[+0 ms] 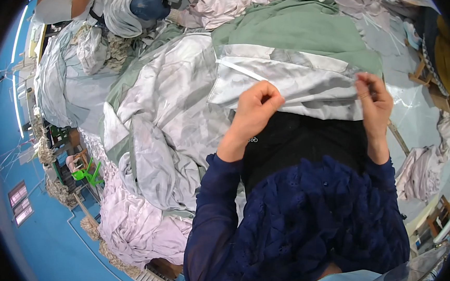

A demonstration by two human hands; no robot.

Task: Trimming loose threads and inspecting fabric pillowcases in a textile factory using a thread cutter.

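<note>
Two hands, left hand [256, 107] and right hand [374, 97], pinch the grey printed sheet's [294, 81] near edge taut.

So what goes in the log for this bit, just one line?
left hand: fingers pinch grey printed sheet hem | right hand: pinches same hem | green fabric behind | fabric piles around

Garment/textile workshop, heaps of pale grey and white fabric [165, 108] filling the middle, green cloth [301, 31] far right, pinkish pile [137, 230] near left, blue floor [61, 256], wooden furniture [424, 74] at right edge.
</note>
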